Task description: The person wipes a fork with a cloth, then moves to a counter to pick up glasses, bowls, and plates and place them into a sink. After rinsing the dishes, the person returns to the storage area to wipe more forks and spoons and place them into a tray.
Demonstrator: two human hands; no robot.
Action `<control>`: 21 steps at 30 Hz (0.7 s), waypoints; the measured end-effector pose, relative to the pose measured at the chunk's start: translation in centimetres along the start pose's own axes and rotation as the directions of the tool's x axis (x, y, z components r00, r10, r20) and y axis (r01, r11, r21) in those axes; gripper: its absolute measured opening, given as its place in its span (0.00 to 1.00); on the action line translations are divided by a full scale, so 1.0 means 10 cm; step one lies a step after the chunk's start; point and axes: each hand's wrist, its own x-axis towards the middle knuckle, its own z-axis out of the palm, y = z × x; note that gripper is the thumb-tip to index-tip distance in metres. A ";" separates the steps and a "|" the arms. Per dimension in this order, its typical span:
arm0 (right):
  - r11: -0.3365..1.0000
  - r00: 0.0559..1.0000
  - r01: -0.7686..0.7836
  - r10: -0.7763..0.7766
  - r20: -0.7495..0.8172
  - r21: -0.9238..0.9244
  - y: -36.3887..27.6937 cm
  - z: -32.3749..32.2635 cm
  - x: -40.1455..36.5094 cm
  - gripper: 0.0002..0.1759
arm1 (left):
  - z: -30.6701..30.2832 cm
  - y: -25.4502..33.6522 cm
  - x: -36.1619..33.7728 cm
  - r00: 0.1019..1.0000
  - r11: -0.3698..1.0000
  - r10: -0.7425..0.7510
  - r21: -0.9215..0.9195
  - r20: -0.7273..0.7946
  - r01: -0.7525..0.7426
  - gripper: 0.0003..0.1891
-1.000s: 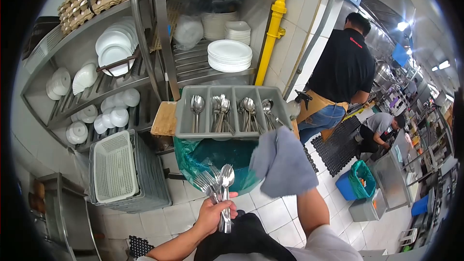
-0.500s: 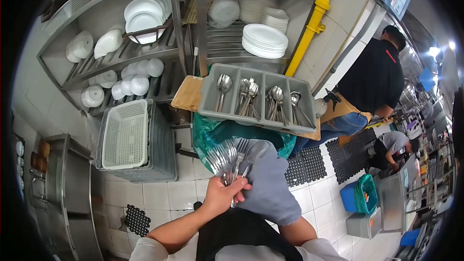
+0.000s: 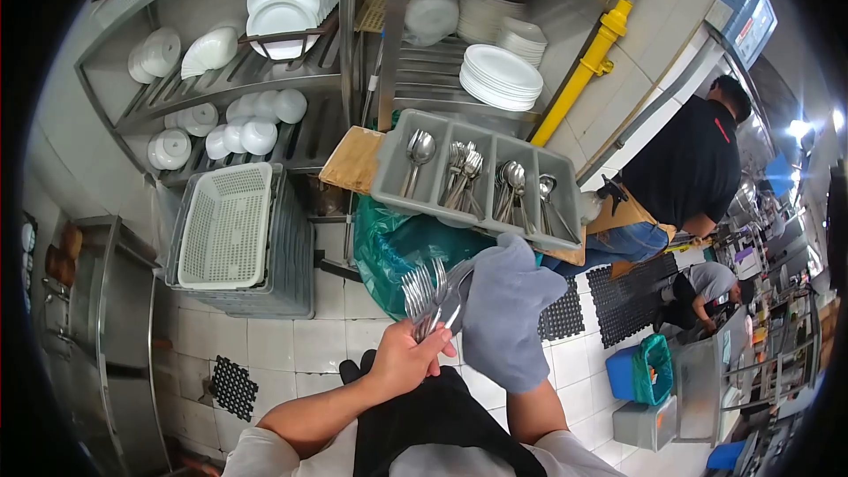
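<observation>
My left hand [image 3: 411, 360] is closed round the handles of a bunch of forks [image 3: 424, 291], tines pointing up and away from me. A grey cloth [image 3: 512, 318] drapes over my right hand, hiding its fingers; only the right forearm [image 3: 535, 413] shows below it. The cloth's left edge meets the forks. Just beyond my hands is a grey cutlery tray [image 3: 382, 187] with four compartments, holding spoons [image 3: 420, 152], forks [image 3: 463, 172], more spoons [image 3: 511, 181] and ladle-like spoons [image 3: 547, 190].
Under the tray lie a wooden board [image 3: 352, 159] and a green bag-lined bin [image 3: 375, 252]. Racks hold white plates [image 3: 501, 78] and bowls [image 3: 256, 136]. Stacked crates [image 3: 291, 256] with a white basket [image 3: 225, 225] stand left. A person in black [image 3: 676, 155] works at right, another farther off [image 3: 707, 287].
The cloth over my right hand has shifted up and right, from behind the forks to beside them. The forks sit less fanned out in my left hand. The view has tilted slightly.
</observation>
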 end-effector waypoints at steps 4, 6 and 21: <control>0.983 0.986 -0.139 0.149 -0.075 0.120 0.32 0.11 -0.04 0.15 | -0.04 -0.01 -0.05 0.999 0.998 -0.037 0.042 -0.005 0.037 0.12; 0.934 0.949 -0.272 0.301 -0.099 0.233 0.26 0.16 -0.01 0.18 | -0.06 -0.02 -0.03 1.000 1.000 -0.017 0.020 -0.025 0.018 0.12; 0.360 0.677 -0.624 0.692 0.250 0.693 0.00 0.05 -0.02 0.12 | 0.06 -0.11 -0.13 0.997 0.999 0.027 -0.044 0.068 -0.024 0.10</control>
